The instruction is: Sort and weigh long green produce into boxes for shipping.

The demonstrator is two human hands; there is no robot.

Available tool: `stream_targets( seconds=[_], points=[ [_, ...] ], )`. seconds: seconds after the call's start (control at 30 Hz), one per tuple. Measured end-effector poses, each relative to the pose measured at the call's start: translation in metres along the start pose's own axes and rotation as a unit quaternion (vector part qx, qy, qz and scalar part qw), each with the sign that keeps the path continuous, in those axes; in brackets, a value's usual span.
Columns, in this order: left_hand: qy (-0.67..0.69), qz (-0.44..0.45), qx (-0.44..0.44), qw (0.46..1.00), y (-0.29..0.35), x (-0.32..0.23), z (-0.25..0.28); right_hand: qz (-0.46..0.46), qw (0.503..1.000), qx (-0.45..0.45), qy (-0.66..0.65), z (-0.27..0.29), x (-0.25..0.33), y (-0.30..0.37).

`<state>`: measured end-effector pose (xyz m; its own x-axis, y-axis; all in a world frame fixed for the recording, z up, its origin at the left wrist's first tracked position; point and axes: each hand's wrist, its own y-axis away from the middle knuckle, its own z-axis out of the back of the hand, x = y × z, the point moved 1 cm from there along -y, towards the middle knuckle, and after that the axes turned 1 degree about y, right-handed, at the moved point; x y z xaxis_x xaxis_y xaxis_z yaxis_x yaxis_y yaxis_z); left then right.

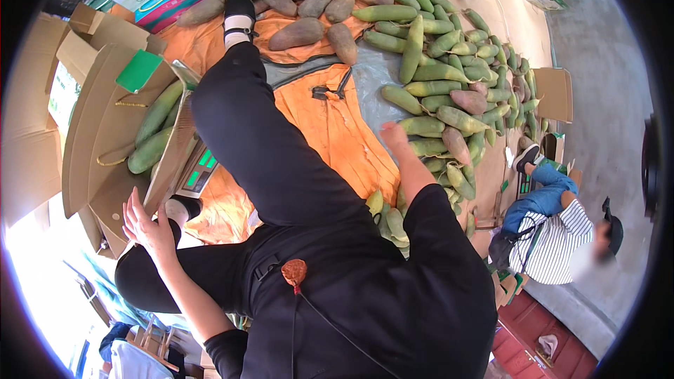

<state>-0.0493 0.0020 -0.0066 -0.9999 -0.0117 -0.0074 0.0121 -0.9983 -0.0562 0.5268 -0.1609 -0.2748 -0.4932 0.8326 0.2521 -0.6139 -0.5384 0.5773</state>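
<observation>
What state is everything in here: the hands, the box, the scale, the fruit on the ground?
Left hand: open, fingers spread at the cardboard box's flap, holding nothing.
Right hand: reaching toward the green fruits, nothing visibly gripped.
Cardboard box: open, several green fruits inside.
Scale: display lit green.
Green fruits: loosely heaped on the sheet.
Brownish fruits: piled apart, near the foot.

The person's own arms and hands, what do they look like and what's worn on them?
Both hands are bare: no gloves, rings or watch show on the left hand or the right hand. The forearms are uncovered. Black short sleeves end near the elbows, matching the black top and trousers.
</observation>
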Motion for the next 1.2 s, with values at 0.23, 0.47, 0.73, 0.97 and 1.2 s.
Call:
stream_targets(
  seconds=[0.23,0.47,0.73,0.97,1.2],
  points=[
    [-0.003,-0.015,-0.003,1.0,-0.004,-0.004,-0.007,-0.082,0.986,-0.143,-0.017,0.077,-0.102,-0.019],
    [-0.03,0.004,0.005,1.0,-0.002,-0.005,0.0,-0.135,0.979,-0.148,0.043,0.109,-0.097,-0.017],
    [-0.021,0.041,0.026,0.999,-0.008,-0.017,0.0,-0.194,0.972,-0.044,-0.128,0.115,-0.104,-0.019],
    [-0.018,0.042,0.018,0.999,-0.007,-0.012,0.004,-0.117,0.981,-0.15,0.034,0.095,-0.098,-0.006],
    [-0.004,0.043,0.021,0.999,-0.007,-0.014,0.005,-0.151,0.96,-0.21,-0.108,0.072,-0.069,0.032]
  ],
)
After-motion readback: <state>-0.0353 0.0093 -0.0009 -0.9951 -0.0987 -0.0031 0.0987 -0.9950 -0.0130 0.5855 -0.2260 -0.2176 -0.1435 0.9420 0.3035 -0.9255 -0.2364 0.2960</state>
